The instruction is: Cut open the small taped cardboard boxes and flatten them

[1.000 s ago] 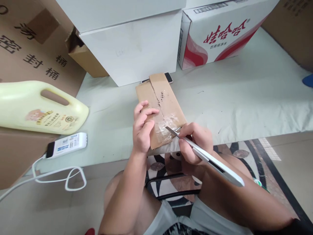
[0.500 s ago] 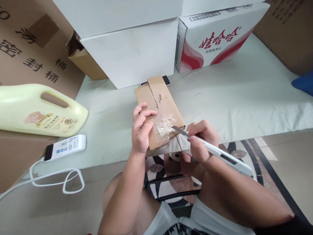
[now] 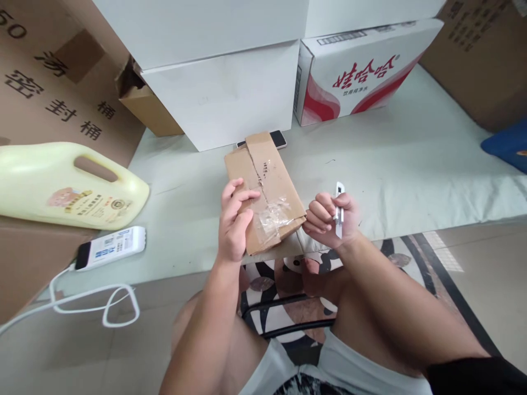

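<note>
A small brown cardboard box (image 3: 280,184) lies aslant near the table's front edge, with crumpled clear tape (image 3: 272,216) across its near end. A torn seam runs along its top. My left hand (image 3: 234,225) grips the box's left side, fingers over the top face. In my right hand (image 3: 329,216), closed at the box's near right corner, is a white utility knife (image 3: 338,206). Its blade end points down toward my wrist, and its other end sticks up above the fingers. A dark phone (image 3: 278,139) is partly hidden behind the box.
White boxes (image 3: 230,99) and a red-and-white carton (image 3: 362,82) line the back. On the left are a yellow jug (image 3: 61,186), a white power strip (image 3: 113,249) with its cable (image 3: 102,307), and a large brown carton (image 3: 41,120). Something blue (image 3: 508,145) stands far right.
My right hand has turned the knife from pointing at the tape to lying upright in the palm, blade toward me. The hand has come up to the box corner. My left hand stays on the box.
</note>
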Demonstrator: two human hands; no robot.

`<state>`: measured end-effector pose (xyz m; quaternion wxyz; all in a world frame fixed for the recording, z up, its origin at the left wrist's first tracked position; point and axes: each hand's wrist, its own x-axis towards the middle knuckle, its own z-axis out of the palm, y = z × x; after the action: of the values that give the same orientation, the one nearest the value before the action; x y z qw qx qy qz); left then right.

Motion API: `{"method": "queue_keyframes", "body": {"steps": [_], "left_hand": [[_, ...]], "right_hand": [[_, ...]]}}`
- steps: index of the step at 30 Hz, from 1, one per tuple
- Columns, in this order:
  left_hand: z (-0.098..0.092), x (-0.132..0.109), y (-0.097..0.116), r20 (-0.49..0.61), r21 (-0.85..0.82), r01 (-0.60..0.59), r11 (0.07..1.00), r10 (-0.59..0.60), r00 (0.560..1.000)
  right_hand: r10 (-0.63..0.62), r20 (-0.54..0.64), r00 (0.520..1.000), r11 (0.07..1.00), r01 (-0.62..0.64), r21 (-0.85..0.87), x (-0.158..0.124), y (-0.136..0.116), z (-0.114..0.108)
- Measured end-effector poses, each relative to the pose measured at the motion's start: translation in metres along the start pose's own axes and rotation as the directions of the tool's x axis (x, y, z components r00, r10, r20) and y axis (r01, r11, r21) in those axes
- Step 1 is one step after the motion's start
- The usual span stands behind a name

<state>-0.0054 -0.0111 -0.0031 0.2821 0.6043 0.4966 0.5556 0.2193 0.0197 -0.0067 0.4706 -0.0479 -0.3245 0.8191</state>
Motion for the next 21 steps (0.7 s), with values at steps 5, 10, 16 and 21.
{"method": "queue_keyframes", "body": {"steps": [5,10,16,21], "left_hand": [[-0.009,0.0,-0.008,0.029,0.019,-0.034,0.999,0.033,0.999],[-0.027,0.003,-0.024,-0.012,0.032,-0.027,0.999,0.028,1.0],[-0.043,0.008,-0.033,-0.166,-0.08,0.188,0.979,-0.199,0.966],[-0.033,0.008,-0.034,-0.202,-0.21,0.401,0.892,-0.44,0.875]], "right_hand": [[-0.009,-0.169,0.986,0.997,-0.004,-0.077,0.0,0.005,-0.002],[-0.091,-0.397,0.913,0.985,0.024,-0.17,0.0,0.011,-0.007],[-0.112,-0.488,0.865,0.946,-0.057,-0.318,0.011,0.027,-0.009],[-0.147,-0.616,0.774,0.89,-0.169,-0.424,0.012,0.039,-0.014]]}}
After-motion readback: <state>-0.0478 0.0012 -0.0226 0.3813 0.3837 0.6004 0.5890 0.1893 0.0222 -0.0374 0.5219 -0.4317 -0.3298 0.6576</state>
